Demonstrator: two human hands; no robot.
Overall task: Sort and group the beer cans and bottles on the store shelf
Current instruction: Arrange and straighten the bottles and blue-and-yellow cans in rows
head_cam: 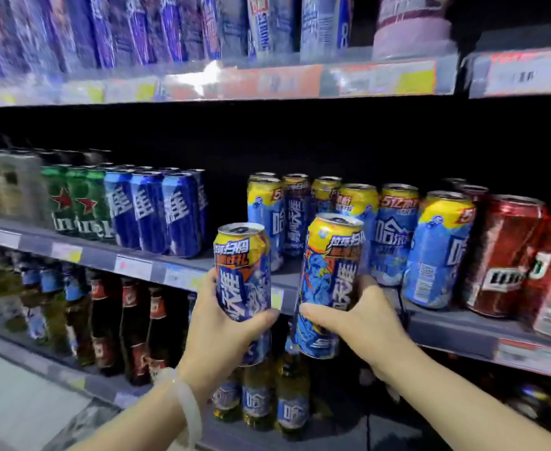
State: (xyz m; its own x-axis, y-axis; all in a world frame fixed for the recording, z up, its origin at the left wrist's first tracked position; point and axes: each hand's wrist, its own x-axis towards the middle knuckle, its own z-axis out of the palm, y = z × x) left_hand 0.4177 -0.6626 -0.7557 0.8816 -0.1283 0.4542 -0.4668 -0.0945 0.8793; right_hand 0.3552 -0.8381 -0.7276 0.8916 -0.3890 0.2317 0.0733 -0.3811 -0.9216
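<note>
My left hand (217, 333) grips a blue and yellow beer can (242, 265), held upright in front of the middle shelf (446, 323). A second can (329, 275) of the same blue and yellow design, tilted slightly, is in my right hand (362, 317). Both cans hang in the air just before the shelf's front edge. Behind them on the shelf stand several light blue and yellow cans (394, 232). To the left sits a row of dark blue cans (157, 209), with a dark gap between the two groups.
Green star-marked cans (79, 203) stand left of the dark blue ones, red cans (508, 255) at the far right. Brown and green bottles (131, 323) fill the lower shelf. Blue and silver cans (261, 24) line the top shelf above price tags.
</note>
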